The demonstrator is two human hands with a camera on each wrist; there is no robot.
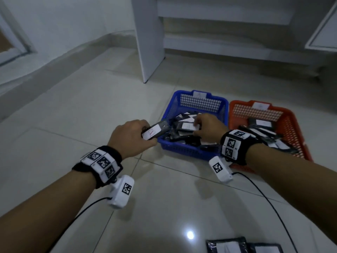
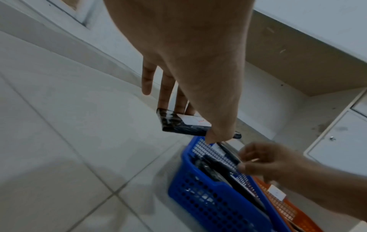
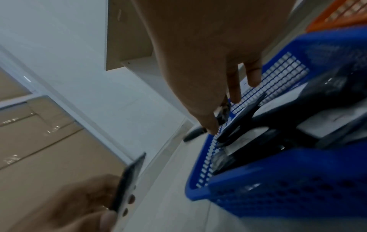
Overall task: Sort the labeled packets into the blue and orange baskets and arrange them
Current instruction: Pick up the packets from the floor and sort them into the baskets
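Note:
My left hand (image 1: 148, 134) grips a black packet (image 1: 155, 132) with a white label marked in red, just left of the blue basket (image 1: 182, 149). The left wrist view shows the same packet (image 2: 178, 124) held between thumb and fingers over the floor by the blue basket's (image 2: 208, 200) corner. My right hand (image 1: 196, 127) reaches into the blue basket and pinches a labeled packet (image 1: 188, 126) on top of the pile. In the right wrist view, the right hand (image 3: 222, 114) has a dark packet edge between thumb and fingers. The orange basket (image 1: 291, 123) sits to the right, holding several packets.
Two more black labeled packets (image 1: 237, 246) lie on the tiled floor at the bottom edge. A white cabinet panel (image 1: 151, 42) stands behind the baskets. Cables (image 1: 264, 196) trail from the wrist cameras across the floor.

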